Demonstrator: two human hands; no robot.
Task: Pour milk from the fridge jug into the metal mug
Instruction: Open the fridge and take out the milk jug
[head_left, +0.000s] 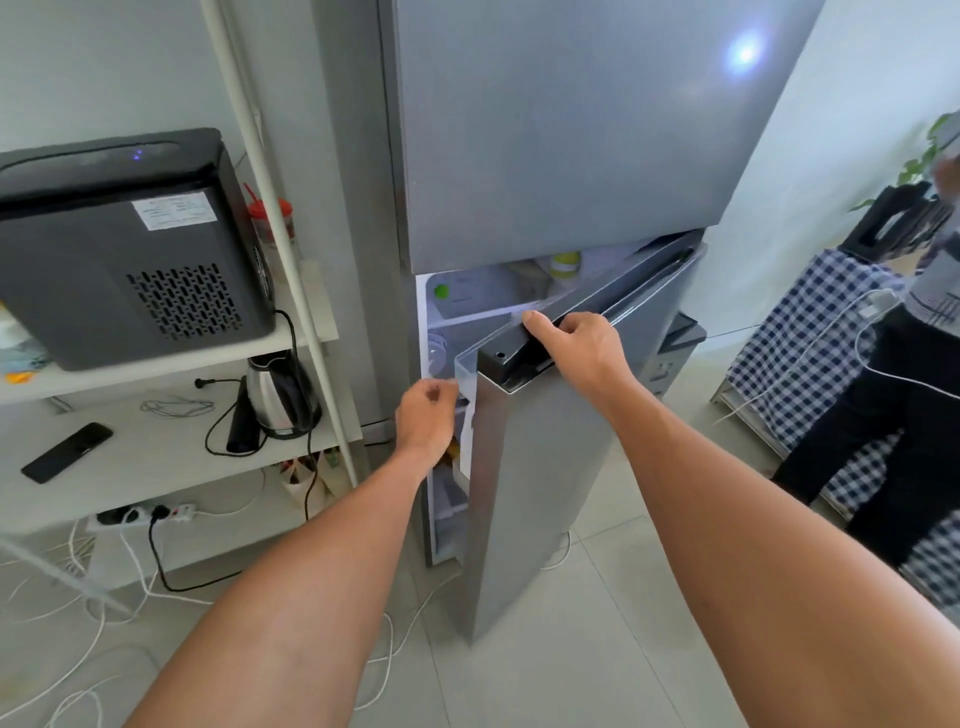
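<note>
The fridge (545, 156) stands center, lower door (545, 467) ajar, jug and mug unseen. Right hand (576, 348) curls over the door's top edge; left hand (428, 415) fingers, loosely curled, touch its near edge. The white label (174, 209) on the black appliance (124, 249) at left is unreadable.

Black appliance (124, 249): we are seeing it sitting on the white shelf (156, 364), far left of the fingers.
Kettle (280, 395): standing one shelf lower.
Remote (66, 452): lying left of it.
Checked cloth (810, 332): hanging far right.
</note>
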